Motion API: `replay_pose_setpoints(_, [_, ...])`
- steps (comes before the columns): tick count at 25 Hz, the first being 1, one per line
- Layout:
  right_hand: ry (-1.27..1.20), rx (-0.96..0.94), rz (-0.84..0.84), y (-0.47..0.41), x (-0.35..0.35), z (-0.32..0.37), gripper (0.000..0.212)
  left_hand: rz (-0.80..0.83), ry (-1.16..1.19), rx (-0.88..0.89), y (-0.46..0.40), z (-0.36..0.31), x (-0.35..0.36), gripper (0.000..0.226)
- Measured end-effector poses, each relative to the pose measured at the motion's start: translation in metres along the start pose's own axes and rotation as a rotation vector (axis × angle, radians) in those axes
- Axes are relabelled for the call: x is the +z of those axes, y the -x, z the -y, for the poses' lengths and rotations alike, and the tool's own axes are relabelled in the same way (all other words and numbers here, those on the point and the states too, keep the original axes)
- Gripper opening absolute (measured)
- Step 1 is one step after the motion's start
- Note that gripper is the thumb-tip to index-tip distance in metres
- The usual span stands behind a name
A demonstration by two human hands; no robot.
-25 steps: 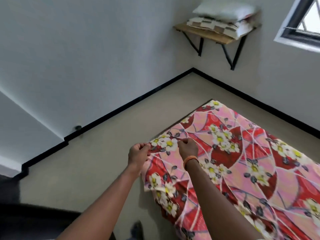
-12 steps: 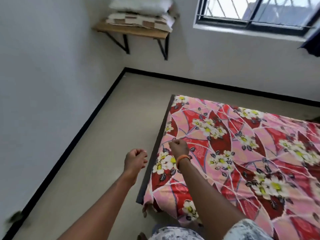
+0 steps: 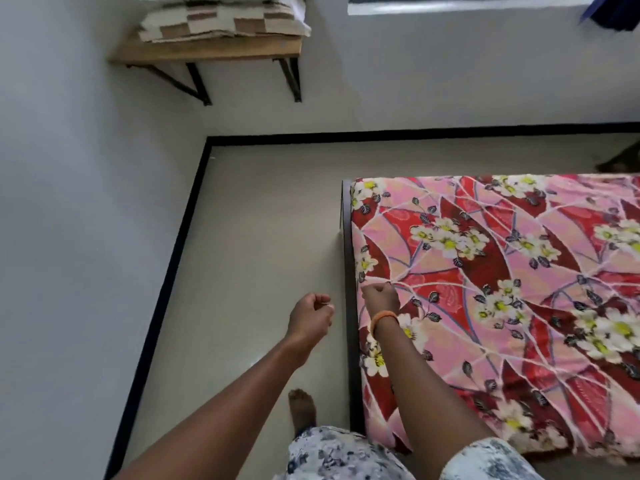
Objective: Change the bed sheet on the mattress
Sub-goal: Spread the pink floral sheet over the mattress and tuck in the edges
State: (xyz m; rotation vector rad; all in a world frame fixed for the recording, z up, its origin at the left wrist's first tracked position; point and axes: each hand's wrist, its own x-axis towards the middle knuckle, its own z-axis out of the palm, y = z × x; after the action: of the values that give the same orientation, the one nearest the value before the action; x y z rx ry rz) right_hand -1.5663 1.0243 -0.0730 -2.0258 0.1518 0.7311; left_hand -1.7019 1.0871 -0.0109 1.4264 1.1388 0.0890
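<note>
A pink and red floral bed sheet (image 3: 502,271) lies spread over the mattress, whose dark side (image 3: 347,271) shows along the left edge. My right hand (image 3: 381,299), with an orange band at the wrist, pinches a fold of the sheet close to that left edge. Over the floor just left of the mattress, my left hand (image 3: 310,317) hangs with its fingers curled and holds nothing that I can make out. The sheet drapes over the mattress's near left corner.
A wooden wall shelf (image 3: 207,51) at the back left carries folded checked bedding (image 3: 225,22) and a pillow. Beige floor (image 3: 259,220) runs between wall and mattress. My bare foot (image 3: 302,408) stands beside the mattress. A dark object (image 3: 620,159) lies at the far right.
My left hand let go of the sheet's edge and drew away to the left, over the floor. My right hand kept its pinch on the sheet. The view swung toward the window wall.
</note>
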Motion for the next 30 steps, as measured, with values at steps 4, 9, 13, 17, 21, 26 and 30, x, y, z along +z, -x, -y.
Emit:
replay_pose_setpoints(4, [-0.107, 0.052, -0.130, -0.015, 0.027, 0.027, 0.009, 0.095, -0.274, 0.065, -0.081, -0.022, -0.033, 0.029])
replay_pose_setpoints(9, [-0.064, 0.149, -0.352, -0.031, 0.042, -0.006, 0.017, 0.363, -0.956, 0.537, -0.164, -0.022, -0.010, 0.034])
replay_pose_setpoints(13, [0.021, 0.261, -0.602, -0.047, 0.077, -0.043, 0.027, 0.639, -1.177, 0.943, -0.239, -0.001, 0.035, 0.042])
replay_pose_setpoints(17, [0.355, 0.347, -0.623, -0.092, 0.124, -0.089, 0.059, 0.758, -1.293, 1.220, -0.316, 0.037, 0.082, 0.084])
replay_pose_setpoints(21, [0.611, 0.419, -0.555, -0.165, 0.154, -0.153, 0.072, 0.782, -1.445, 1.425, -0.398, 0.087, 0.143, 0.110])
replay_pose_setpoints(26, [0.731, 0.364, -0.633, -0.201, 0.168, -0.207, 0.085, 0.852, -1.324, 1.788, -0.462, 0.133, 0.176, 0.078])
replay_pose_setpoints(30, [0.779, 0.377, -0.727, -0.215, 0.163, -0.219, 0.075, 0.838, -1.251, 1.801, -0.476, 0.150, 0.197, 0.067])
